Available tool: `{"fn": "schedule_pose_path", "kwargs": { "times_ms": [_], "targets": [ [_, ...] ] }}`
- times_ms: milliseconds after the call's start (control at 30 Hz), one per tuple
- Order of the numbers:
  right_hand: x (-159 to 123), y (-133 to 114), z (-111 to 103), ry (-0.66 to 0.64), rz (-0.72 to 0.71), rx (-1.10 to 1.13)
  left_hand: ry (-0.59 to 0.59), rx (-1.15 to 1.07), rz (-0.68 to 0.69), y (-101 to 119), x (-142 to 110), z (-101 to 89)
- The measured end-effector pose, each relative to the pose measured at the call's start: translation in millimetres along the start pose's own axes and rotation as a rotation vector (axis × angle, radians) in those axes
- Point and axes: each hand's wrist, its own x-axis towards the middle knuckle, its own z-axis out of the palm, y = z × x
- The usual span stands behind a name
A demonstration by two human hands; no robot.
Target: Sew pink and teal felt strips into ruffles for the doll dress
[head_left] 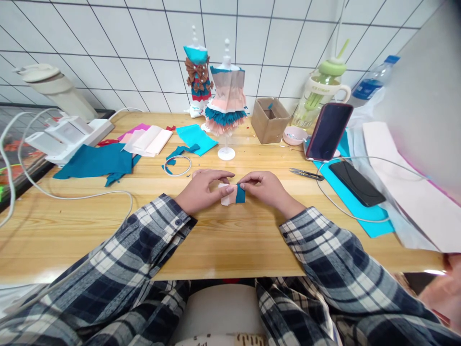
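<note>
Starting close in, reaching both plaid sleeves point(139, 238) over the near edge of the wooden table point(230, 245). Pressing down with the left hand point(201, 191), thumb flat on the pale end of a small crepe-paper strip point(232, 198), forefinger stretching out behind. Pinching the teal end at its upper corner with the right hand point(268, 190), thumb against forefinger. Holding the strip right between the two hands, low over the boards, but not managing to tell whether touching the wood.

Moving outward now! Passing a white ring point(190, 166) lying just beyond the left hand, near torn teal scraps point(187, 149). Swinging right, spotting thread snips point(307, 174), then a black smartphone point(357, 182) lying flat on turquoise paper point(376, 225). Crossing back left to a dark teal sheet point(97, 162) beside a white power strip point(101, 129), and to pale pink papers point(153, 140).

Going deeper, meeting a miniature dress form point(226, 91) standing upright in peach and teal frills, with a brown-bowed dress form point(197, 79) behind it to the left. Finding an open cardboard box point(268, 127), a pink dish point(295, 138) and a phone propped upright point(329, 130). Picking out a green-lidded tumbler point(324, 89) and a blue-capped bottle point(376, 79), then finishing at the white tiled wall point(273, 43).
</note>
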Motion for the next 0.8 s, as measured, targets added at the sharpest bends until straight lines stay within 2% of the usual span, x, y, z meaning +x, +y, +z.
{"fn": "schedule_pose_path", "kwargs": {
  "times_ms": [100,267,467,600,800],
  "targets": [
    [0,1,-2,-0.011,0.001,-0.033,-0.097,-0.149,-0.064,-3,2,-4.1],
    [0,6,0,-0.079,0.046,-0.042,-0.155,-0.069,-0.123,-11,4,1.0],
    [2,8,2,-0.063,0.044,-0.134,-0.129,0.156,-0.044,-16,6,7.5],
    [2,8,3,-0.045,0.029,-0.159,-0.205,0.123,-0.007,-13,6,4.8],
    [2,9,3,-0.039,0.035,-0.158,-0.181,-0.03,-0.19,-18,6,5.1]
  ]
}}
